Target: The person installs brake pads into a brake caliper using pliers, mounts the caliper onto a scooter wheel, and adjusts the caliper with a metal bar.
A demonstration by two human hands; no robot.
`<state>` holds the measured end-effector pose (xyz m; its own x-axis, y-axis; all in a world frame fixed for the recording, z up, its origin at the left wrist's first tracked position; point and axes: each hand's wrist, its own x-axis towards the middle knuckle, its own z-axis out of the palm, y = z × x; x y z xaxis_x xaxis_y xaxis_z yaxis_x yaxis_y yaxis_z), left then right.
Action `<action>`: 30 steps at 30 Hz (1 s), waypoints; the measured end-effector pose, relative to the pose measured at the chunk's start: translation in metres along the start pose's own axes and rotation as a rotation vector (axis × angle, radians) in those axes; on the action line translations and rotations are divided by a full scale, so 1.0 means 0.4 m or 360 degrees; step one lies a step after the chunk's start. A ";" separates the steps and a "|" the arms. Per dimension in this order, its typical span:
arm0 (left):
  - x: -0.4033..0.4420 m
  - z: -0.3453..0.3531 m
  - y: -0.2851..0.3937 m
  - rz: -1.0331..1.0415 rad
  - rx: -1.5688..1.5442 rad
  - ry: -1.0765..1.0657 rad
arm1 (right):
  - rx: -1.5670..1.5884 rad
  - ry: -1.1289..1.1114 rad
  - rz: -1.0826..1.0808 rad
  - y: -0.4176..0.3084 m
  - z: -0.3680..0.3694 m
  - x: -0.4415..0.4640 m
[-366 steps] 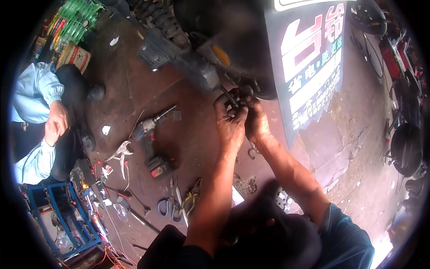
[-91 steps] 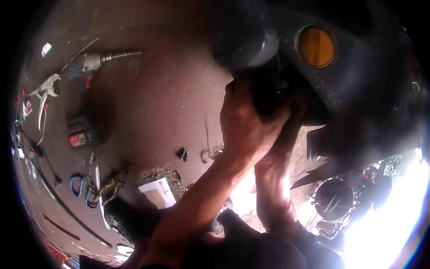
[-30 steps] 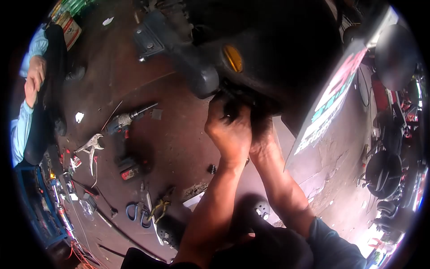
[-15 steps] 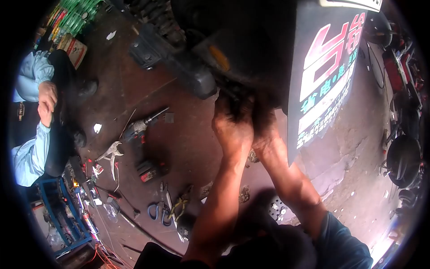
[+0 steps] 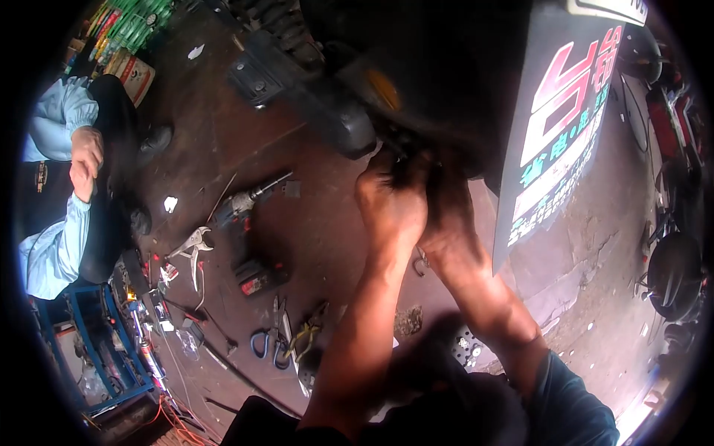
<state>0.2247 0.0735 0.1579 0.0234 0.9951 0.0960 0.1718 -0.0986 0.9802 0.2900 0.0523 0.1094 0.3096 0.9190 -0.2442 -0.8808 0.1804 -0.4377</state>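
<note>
My left hand (image 5: 392, 201) and my right hand (image 5: 448, 212) are close together under the dark underside of a vehicle, beside a rounded black part (image 5: 352, 130). The fingers of my left hand are curled round something dark that I cannot make out. My right hand's fingers are lost in shadow against the vehicle. Above them an orange reflector (image 5: 383, 91) sits on the dark body. A mudflap (image 5: 554, 134) with red, white and green lettering hangs to the right of my hands.
On the floor at left lie a power drill (image 5: 249, 202), locking pliers (image 5: 195, 245), blue-handled scissors (image 5: 282, 338) and yellow-handled pliers (image 5: 303, 339). A blue rack (image 5: 97, 349) stands at lower left. Another person (image 5: 63, 141) sits at far left, hands together. Parked vehicles line the right edge.
The view has swung since the earlier frames, bringing the mudflap's lettering and the seated person back into fuller view. Both hands remain together under the vehicle, with slight shifts.
</note>
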 end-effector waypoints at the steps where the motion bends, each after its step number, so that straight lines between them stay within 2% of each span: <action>1: 0.002 -0.002 0.006 -0.0030 -0.0005 -0.0009 | 0.0001 0.0003 -0.0001 0.002 0.001 0.001; 5: 0.022 -0.018 0.017 -0.0266 -0.0242 -0.0076 | 0.0029 0.0014 -0.0008 0.013 0.007 0.007; 8: 0.025 -0.025 0.027 -0.0257 -0.0172 -0.0136 | 0.0016 0.0018 -0.0009 0.021 0.008 0.006; 9: 0.013 -0.010 0.018 -0.0075 -0.0199 -0.0041 | 0.0001 0.0016 -0.0014 0.021 0.009 0.006; 12: -0.012 0.012 -0.014 -0.0086 -0.0077 0.0007 | -0.0049 0.0015 -0.0017 0.016 0.005 0.007; 18: -0.029 0.045 -0.071 0.0210 -0.0022 0.0124 | -0.0126 0.0009 -0.0024 0.002 -0.003 0.022; 21: -0.026 0.046 -0.081 0.0158 -0.0027 0.0111 | -0.0126 0.0004 -0.0024 0.007 0.001 0.029; 24: -0.027 0.056 -0.087 0.0338 -0.0071 0.0230 | -0.0123 0.0003 -0.0019 0.011 0.005 0.034; 30: -0.035 0.058 -0.086 0.0263 -0.0234 0.0205 | -0.0163 -0.0004 -0.0025 0.011 0.002 0.019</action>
<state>0.2414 0.0628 0.1190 -0.0883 0.9590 0.2693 0.0306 -0.2677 0.9630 0.2883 0.0606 0.1064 0.3219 0.9172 -0.2348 -0.8348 0.1580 -0.5273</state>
